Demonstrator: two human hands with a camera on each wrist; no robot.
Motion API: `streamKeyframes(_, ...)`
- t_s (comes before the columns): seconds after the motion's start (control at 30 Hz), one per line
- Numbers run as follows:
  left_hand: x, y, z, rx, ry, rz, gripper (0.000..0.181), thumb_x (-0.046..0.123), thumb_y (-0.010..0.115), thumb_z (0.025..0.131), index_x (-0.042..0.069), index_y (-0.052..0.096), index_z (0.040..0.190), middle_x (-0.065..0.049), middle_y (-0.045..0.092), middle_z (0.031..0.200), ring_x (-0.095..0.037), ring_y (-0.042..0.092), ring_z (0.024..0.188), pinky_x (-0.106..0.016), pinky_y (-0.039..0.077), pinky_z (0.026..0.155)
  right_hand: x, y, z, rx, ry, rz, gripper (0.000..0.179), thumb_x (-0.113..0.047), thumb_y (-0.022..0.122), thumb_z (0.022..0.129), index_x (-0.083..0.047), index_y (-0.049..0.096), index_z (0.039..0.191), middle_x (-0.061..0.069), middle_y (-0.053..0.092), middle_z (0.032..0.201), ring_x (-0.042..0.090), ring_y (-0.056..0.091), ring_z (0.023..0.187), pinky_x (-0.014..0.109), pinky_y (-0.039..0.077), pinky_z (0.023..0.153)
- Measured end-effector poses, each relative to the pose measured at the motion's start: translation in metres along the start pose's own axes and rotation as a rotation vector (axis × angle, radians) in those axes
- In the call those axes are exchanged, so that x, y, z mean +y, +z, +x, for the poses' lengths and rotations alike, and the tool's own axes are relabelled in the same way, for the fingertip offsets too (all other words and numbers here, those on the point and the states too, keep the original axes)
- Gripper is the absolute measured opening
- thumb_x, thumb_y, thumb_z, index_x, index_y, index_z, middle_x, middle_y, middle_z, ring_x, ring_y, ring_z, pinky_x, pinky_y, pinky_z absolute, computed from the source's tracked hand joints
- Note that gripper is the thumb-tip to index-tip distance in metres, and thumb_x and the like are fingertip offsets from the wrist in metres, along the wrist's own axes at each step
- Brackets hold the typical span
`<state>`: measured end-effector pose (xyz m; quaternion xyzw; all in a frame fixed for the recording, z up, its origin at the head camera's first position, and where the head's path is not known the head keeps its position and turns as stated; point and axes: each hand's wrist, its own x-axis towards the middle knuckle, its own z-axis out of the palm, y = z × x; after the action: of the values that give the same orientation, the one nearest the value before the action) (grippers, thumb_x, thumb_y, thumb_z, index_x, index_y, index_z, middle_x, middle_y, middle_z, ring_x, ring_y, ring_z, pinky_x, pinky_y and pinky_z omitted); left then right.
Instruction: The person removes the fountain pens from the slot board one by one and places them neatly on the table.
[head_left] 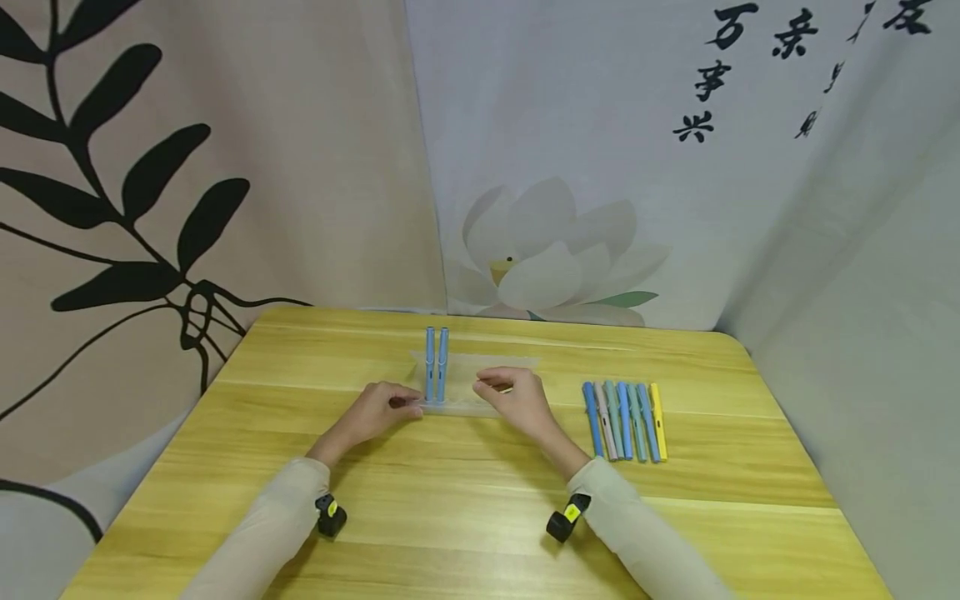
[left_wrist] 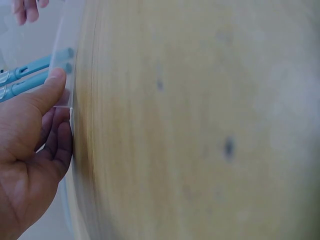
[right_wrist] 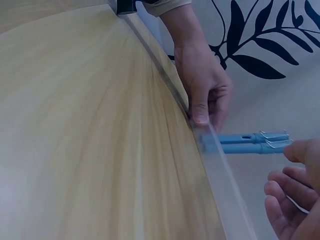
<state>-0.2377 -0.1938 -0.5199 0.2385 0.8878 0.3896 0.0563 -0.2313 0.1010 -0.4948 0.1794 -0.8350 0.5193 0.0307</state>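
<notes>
A clear plastic pen stand (head_left: 463,379) lies on the wooden table, its raised lip toward me. Two light-blue capped pens (head_left: 443,358) with wire clips rest side by side at its left end, their lower ends behind the lip. My left hand (head_left: 386,403) pinches the stand's left corner; in the left wrist view, the thumb (left_wrist: 56,80) presses the lip beside the pens. To the right of those pens, my right hand (head_left: 519,402) hovers over the stand, fingers loosely curved and nothing between them. Its thumb (right_wrist: 302,150) overlaps the pens' clip ends in the right wrist view.
A row of several capped pens (head_left: 624,421) in blue, green, pinkish grey and yellow lies right of my right forearm. Behind the table (head_left: 450,517) hang printed cloths (head_left: 330,150) with leaves, a lotus and writing. Each wrist wears a small black camera (head_left: 331,517).
</notes>
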Motion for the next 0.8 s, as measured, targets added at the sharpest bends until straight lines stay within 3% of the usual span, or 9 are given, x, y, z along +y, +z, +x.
streamKeyframes(0.27, 0.000, 0.002, 0.003, 0.001, 0.017, 0.001, 0.032, 0.023, 0.073, 0.096, 0.004, 0.075, 0.121, -0.007, 0.076, 0.111, -0.013, 0.068, 0.093, -0.030, 0.056, 0.081, 0.000, 0.022, 0.011, -0.019, 0.036, 0.019, 0.033, -0.028, 0.072, 0.098, -0.003, 0.075, 0.119, 0.004, 0.078, 0.104, 0.019, 0.072, 0.092, 0.035, 0.059, 0.080)
streamKeyframes(0.8, -0.002, 0.000, 0.002, 0.007, 0.016, 0.002, 0.033, 0.023, 0.073, 0.096, 0.003, 0.075, 0.122, -0.007, 0.076, 0.110, -0.012, 0.068, 0.091, -0.030, 0.056, 0.081, -0.005, 0.050, 0.032, -0.011, 0.067, -0.011, 0.027, -0.026, 0.075, 0.095, -0.007, 0.078, 0.114, 0.004, 0.078, 0.105, 0.015, 0.073, 0.091, 0.029, 0.059, 0.075)
